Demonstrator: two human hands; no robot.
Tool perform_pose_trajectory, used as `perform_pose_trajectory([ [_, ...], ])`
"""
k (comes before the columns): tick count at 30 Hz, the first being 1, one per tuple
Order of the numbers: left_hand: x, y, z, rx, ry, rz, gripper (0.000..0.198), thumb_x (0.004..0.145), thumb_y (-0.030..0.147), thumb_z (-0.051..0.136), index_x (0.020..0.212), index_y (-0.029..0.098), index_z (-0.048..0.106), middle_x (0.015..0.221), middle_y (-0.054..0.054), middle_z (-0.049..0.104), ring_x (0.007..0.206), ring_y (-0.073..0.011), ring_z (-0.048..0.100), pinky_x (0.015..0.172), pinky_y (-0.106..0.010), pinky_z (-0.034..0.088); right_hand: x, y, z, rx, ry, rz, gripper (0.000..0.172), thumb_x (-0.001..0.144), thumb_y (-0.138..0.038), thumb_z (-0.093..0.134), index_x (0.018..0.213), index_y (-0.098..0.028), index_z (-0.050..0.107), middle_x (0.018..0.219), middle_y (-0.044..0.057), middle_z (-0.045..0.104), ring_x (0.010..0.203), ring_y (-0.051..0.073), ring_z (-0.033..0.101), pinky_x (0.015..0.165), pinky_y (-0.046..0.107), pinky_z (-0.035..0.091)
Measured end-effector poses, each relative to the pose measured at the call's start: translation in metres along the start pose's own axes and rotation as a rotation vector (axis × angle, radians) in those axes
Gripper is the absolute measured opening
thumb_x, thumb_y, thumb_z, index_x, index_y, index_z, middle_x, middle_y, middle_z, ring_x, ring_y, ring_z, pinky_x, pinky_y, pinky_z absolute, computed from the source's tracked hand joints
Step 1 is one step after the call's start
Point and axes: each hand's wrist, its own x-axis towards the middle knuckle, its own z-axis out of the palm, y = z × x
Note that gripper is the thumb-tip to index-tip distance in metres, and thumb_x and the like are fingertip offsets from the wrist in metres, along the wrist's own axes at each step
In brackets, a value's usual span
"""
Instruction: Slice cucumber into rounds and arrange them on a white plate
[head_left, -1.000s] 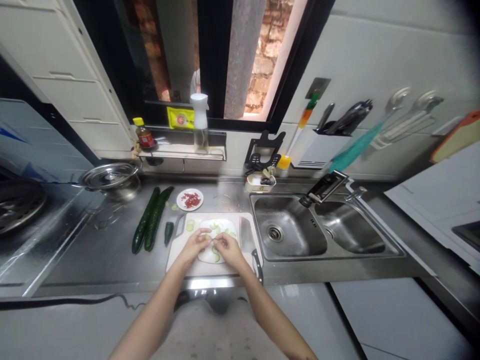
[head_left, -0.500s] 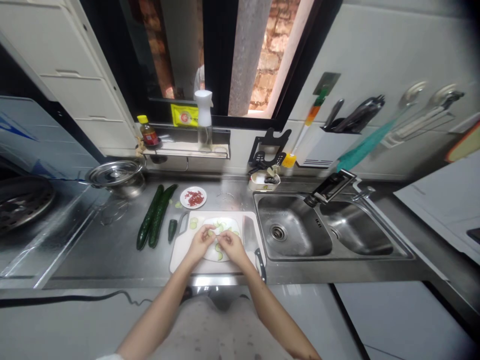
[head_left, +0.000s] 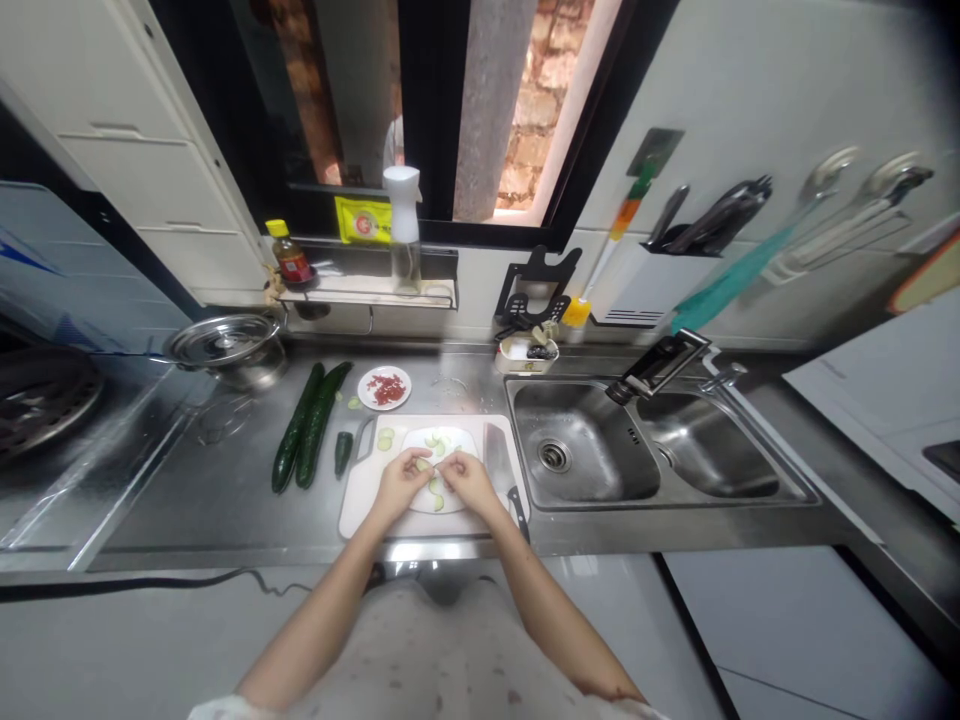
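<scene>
Tabletop (head_left: 195,520) of shiny metal carries the food, and a double sink (head_left: 645,492) is set into it on the right, maybe so water is near. Beside the sink lies a white cutting board (head_left: 360,508), right in front of the person, so it is easy to reach. Two long cucumbers (head_left: 298,428) lie together left of it, likely out of the way. A knife (head_left: 498,455) lies flat on the board's right side, its black handle near the person, probably put there so both hands can do small work. A white plate (head_left: 418,502) sits on the board under the hands, perhaps to catch bits. The left hand (head_left: 399,485) seems to pinch a thin cucumber slice (head_left: 422,464) over it. The right hand (head_left: 465,480) has its fingertips close by; what they grip, if anything, cannot be told. A little dish (head_left: 366,402) of red bits (head_left: 387,388) stands behind the board. A short cucumber end (head_left: 343,453) lies just left of the board. Pale green pieces (head_left: 439,500) lie on the plate.
</scene>
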Motion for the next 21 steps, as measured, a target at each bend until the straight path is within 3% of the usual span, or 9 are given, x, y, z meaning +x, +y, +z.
perform_pose_trajectory([
  [7,-0.005,-0.011,0.001,0.239,-0.035,-0.113,0.028,0.07,0.037,0.065,0.088,0.017,0.069,0.058,0.003,0.055,0.055,-0.0112,0.049,0.057,-0.022,0.036,0.001,0.007,-0.003,-0.191,-0.022,0.019,0.012,0.075,-0.024,0.056,0.073,-0.016,0.064,0.058,-0.002,0.061,0.058,0.012,0.056,0.058,0.021,0.041],
  [21,-0.014,-0.032,0.003,0.463,-0.095,-0.15,0.02,0.075,0.03,0.061,0.088,0.018,0.07,0.074,-0.002,0.067,0.065,-0.0141,0.056,0.064,-0.024,0.039,-0.008,0.01,0.001,-0.516,-0.079,0.052,0.013,0.08,-0.02,0.055,0.079,-0.015,0.067,0.078,0.004,0.068,0.071,0.013,0.057,0.064,0.021,0.037],
])
